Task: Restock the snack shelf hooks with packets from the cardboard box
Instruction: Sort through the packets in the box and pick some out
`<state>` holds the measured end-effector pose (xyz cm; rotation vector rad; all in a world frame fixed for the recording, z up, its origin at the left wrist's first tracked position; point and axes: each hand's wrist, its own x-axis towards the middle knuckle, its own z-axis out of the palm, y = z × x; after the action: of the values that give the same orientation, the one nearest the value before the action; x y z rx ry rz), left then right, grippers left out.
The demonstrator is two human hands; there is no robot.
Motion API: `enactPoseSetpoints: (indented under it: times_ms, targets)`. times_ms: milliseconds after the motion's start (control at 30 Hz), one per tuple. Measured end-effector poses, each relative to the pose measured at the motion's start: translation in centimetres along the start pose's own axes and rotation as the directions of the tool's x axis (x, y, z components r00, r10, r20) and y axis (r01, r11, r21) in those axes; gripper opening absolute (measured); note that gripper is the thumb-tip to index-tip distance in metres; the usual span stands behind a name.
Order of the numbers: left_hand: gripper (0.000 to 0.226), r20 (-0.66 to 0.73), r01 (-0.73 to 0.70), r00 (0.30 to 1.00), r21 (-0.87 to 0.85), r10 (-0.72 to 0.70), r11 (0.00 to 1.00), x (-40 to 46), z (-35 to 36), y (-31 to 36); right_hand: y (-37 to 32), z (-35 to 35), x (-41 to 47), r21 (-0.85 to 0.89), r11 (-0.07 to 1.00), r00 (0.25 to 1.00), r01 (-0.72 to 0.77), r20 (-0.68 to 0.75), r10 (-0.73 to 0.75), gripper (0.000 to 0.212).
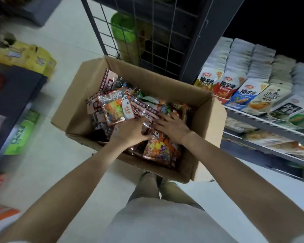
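An open cardboard box (74, 109) stands on the pale floor, filled with several snack packets. Both my hands are down inside it. My left hand (130, 131) grips the lower edge of a clear packet of coloured candy (115, 106) with an orange border and a white tag. My right hand (171, 126) lies flat with spread fingers on the packets beside it. Another packet of coloured rings (158, 149) lies under my wrists. The wire grid rack (158, 35) rises just behind the box.
Shelves with rows of snack pouches (244, 90) run along the right. A green bin (123, 27) sits behind the grid. Yellow cartons (25, 57) and green packs (21, 134) line a dark shelf on the left. My legs stand right at the box's near edge.
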<state>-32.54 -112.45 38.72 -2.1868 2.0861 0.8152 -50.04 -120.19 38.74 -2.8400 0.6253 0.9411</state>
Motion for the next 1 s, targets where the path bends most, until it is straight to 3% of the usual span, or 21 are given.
enactPoseSetpoints:
  times_ms: [100,167,233,333,400,500,567,700,767,833,933,1000]
  targets:
    - [0.074,0.023,-0.004,1.000,0.193,0.000,0.981,0.2,1.5,1.2,-0.4,0.4,0.1,-0.117,0.993,1.000,-0.011,-0.015,0.009,0.077]
    - [0.080,0.058,0.014,0.998,0.214,-0.027,0.977,0.2,2.5,1.6,-0.5,0.6,0.1,-0.150,0.989,0.998,-0.019,-0.054,0.011,0.073]
    - [0.073,0.113,0.060,0.991,0.115,-0.073,0.992,0.3,3.1,2.0,-0.3,0.9,0.1,-0.166,0.985,0.994,-0.051,-0.100,0.035,0.068]
    - [0.042,0.148,0.127,0.983,-0.118,-0.110,0.985,0.7,3.6,1.9,0.3,1.2,-0.3,-0.178,0.982,0.994,-0.058,-0.106,0.040,0.055]
    - [0.026,0.141,0.156,0.982,-0.267,-0.121,0.951,0.5,3.3,1.5,0.6,1.2,-0.6,-0.204,0.978,0.996,0.044,-0.071,-0.059,0.038]
    - [0.016,0.008,0.116,0.992,-0.375,-0.122,0.920,-0.3,2.1,0.8,0.9,0.9,-0.8,-0.228,0.959,0.935,0.171,-0.268,-0.231,0.012]
    - [0.018,-0.078,0.095,0.988,-0.354,-0.131,0.930,-1.2,0.9,0.2,1.9,1.3,-1.1,-0.090,0.978,0.875,0.186,-0.438,-0.207,0.008]
    - [0.019,-0.252,0.079,0.945,-0.441,-0.208,0.894,-3.3,-1.9,-0.5,3.7,0.1,-4.9,0.316,0.938,0.678,0.142,-0.722,0.141,0.006]
    - [0.014,-0.344,0.040,0.896,-0.565,-0.280,0.824,-4.2,-3.6,-0.4,3.4,-1.8,-7.8,0.591,0.786,0.589,0.180,-0.705,0.395,0.011]
    - [0.009,-0.381,-0.029,0.860,-0.700,-0.339,0.714,-4.6,-5.1,0.0,2.7,-3.2,-10.1,0.794,0.559,0.530,0.238,-0.588,0.610,0.011]
    - [0.012,-0.402,-0.111,0.837,-0.789,-0.371,0.605,-5.0,-7.0,1.7,1.9,-4.5,-11.7,0.928,0.263,0.476,0.265,-0.363,0.801,0.015]
    - [0.006,-0.416,-0.154,0.836,-0.804,-0.357,0.575,-5.4,-8.1,3.3,1.2,-5.3,-12.1,0.906,-0.021,0.487,0.423,-0.208,0.848,0.011]
